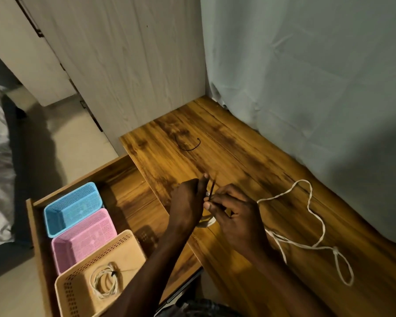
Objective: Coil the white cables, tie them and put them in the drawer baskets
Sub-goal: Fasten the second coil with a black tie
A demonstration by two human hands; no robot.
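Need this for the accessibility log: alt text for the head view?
Two hands, left hand and right hand, twist a dark tie around a white cable coil over a wooden desk. An open drawer holds blue, pink and beige basket, the beige one already containing a tied coil; a loose white cable lies right.

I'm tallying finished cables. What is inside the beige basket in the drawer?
One coiled white cable bound by a dark tie lies on the floor of the beige basket. The left forearm covers the basket's right corner, so anything there is hidden.
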